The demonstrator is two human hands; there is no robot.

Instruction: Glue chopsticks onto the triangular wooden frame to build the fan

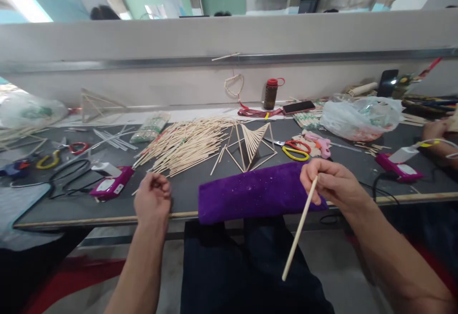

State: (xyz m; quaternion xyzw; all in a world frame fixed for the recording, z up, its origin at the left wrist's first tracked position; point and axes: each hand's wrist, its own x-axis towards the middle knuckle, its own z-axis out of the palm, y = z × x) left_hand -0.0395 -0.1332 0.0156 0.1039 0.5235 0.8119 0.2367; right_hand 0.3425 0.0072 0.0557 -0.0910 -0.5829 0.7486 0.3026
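"What's in your right hand (331, 183)?"

"A wooden stick (299, 230). My thumb and fingers are pinched together on its upper end, right of centre in the frame, and it slants down and left, so its lower end is over my dark trousers (246, 266)."

"And the left hand (153, 198)?"

"Left of centre, near the front edge of the grey table (186, 194). Its fingers are loosely curled. A short bit of pale stick shows just beside it, but I can't tell whether I'm gripping that."

"What's between your hands?"

"A purple cloth (246, 193), lying along the table's front edge. My right hand is at its right end; I can't tell if they touch."

"Beyond that?"

"A frame of sticks (253, 142) with a fanned row across it, just behind the cloth. The big pile of sticks (193, 142) lies to its left, in the middle of the frame. Scissors (296, 151) with red and yellow handles are on its right."

"Anything further back?"

"A dark bottle (270, 96) with a red cap, upright near the wall, a phone (298, 107) lying to its right, and a plastic bag (361, 117) at the right."
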